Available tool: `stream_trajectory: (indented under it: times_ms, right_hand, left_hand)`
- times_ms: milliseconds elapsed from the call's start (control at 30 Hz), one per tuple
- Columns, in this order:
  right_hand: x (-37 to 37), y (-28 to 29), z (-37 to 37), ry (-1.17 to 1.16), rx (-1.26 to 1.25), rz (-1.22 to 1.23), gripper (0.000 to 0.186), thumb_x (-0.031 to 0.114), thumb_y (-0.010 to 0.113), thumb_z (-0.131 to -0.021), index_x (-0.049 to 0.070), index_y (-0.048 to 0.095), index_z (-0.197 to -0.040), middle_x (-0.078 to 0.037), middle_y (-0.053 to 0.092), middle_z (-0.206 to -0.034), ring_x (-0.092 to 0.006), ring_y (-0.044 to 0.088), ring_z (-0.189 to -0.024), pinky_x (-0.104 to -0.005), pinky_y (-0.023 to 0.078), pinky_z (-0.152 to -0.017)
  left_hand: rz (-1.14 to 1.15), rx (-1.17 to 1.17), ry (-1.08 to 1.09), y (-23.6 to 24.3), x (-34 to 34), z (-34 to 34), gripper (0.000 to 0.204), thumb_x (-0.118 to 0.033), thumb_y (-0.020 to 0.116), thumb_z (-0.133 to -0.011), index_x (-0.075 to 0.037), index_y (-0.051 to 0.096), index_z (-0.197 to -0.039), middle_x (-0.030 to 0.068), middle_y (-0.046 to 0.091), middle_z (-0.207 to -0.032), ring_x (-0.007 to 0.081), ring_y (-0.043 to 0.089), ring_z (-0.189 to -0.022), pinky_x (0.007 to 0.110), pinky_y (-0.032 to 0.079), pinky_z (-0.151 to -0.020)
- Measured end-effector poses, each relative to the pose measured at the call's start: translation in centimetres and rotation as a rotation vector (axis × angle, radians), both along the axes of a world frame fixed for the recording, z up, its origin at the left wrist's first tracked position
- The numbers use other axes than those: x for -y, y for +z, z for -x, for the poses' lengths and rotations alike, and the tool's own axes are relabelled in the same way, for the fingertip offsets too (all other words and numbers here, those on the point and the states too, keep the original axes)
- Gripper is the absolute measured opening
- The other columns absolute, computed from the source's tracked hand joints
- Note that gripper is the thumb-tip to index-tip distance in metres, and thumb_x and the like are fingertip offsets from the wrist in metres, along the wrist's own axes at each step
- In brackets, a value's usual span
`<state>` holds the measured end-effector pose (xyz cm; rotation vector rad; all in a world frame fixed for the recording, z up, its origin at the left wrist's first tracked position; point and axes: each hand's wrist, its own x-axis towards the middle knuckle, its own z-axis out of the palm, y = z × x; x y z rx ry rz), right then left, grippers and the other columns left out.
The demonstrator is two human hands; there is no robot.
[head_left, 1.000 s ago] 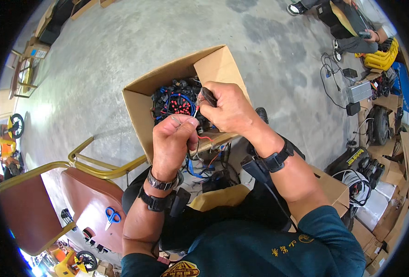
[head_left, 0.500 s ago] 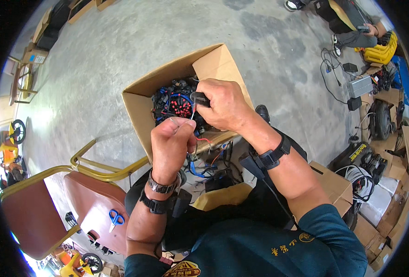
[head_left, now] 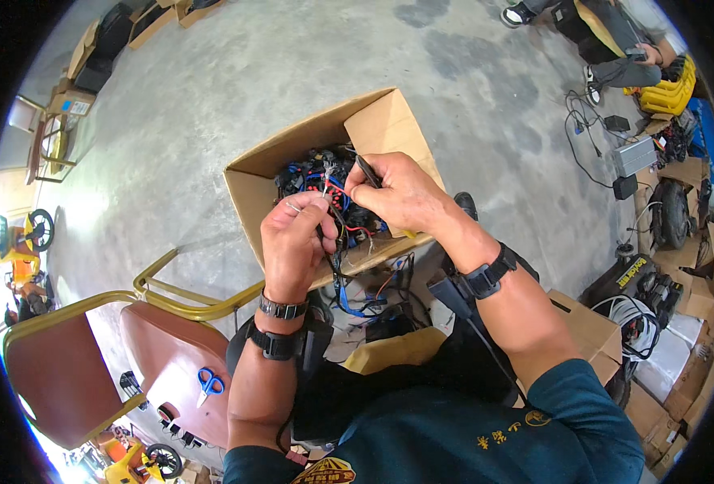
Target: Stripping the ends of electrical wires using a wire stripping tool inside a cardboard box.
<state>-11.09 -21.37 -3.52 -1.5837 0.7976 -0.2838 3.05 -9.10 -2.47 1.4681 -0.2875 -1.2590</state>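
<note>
Over the box, a thin wire was pinched by the fingertips of the left hand. A dark tool was gripped by the right hand, fingers curled. If tugged too hard, the thin wire could be snapped.

Open concrete floor beyond the cardboard box, chair frame blocking the left; wires crowding the near side

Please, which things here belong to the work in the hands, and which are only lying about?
In the work, it seems:
- left hand, pinching thin wires
- right hand, gripping a dark tool-like object
- open cardboard box of wiring

Only lying about:
- blue-handled scissors on the chair, perhaps a spare tool
- silver metal box
- black tire
</note>
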Motion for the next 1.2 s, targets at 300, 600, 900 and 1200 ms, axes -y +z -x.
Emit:
stream_trajectory:
  times_ms: [300, 600, 900, 1200]
  right_hand:
    - [-0.6, -0.9, -0.3, -0.027, 0.155, 0.200, 0.012, 0.008, 0.065, -0.083, 0.002, 0.065, -0.093, -0.001, 0.061, -0.080, -0.0084, 0.053, -0.070, -0.0270, 0.045, -0.064]
    - [-0.6, -0.6, -0.2, 0.006, 0.137, 0.489, 0.016, 0.017, 0.069, -0.074, 0.005, 0.058, -0.075, -0.012, 0.059, -0.075, -0.0332, 0.060, -0.072, -0.0415, 0.047, -0.062]
    - [-0.1, -1.5, -0.8, -0.043, 0.101, 0.731, 0.015, 0.008, 0.065, -0.067, 0.002, 0.052, -0.071, -0.014, 0.052, -0.066, -0.0326, 0.054, -0.060, -0.0385, 0.041, -0.052]
    - [0.4, -1.0, -0.9, -0.100, -0.041, 0.494, 0.016, 0.017, 0.063, -0.070, 0.003, 0.056, -0.069, -0.017, 0.057, -0.065, -0.0383, 0.058, -0.064, -0.0442, 0.045, -0.057]
  left_hand:
    - [0.049, 0.013, -0.063, -0.2, 0.5, 0.6, 0.016, -0.014, 0.056, -0.091, -0.002, 0.062, -0.099, 0.0029, 0.058, -0.058, 0.0064, 0.045, -0.040, 0.018, 0.027, -0.034]
    - [0.057, 0.075, -0.127, -0.9, 0.5, 0.8, 0.013, -0.013, 0.057, -0.091, -0.001, 0.062, -0.094, 0.0029, 0.058, -0.059, 0.0075, 0.048, -0.044, 0.020, 0.033, -0.039]
    - [0.023, 0.082, -0.109, 0.2, 0.0, 2.5, 0.012, -0.012, 0.058, -0.092, 0.000, 0.060, -0.091, 0.0044, 0.059, -0.060, 0.0098, 0.052, -0.048, 0.023, 0.042, -0.045]
    - [-0.031, 0.015, -0.094, 1.0, 0.1, 2.1, 0.011, -0.011, 0.059, -0.091, 0.000, 0.059, -0.092, 0.0041, 0.057, -0.058, 0.0106, 0.049, -0.045, 0.024, 0.038, -0.043]
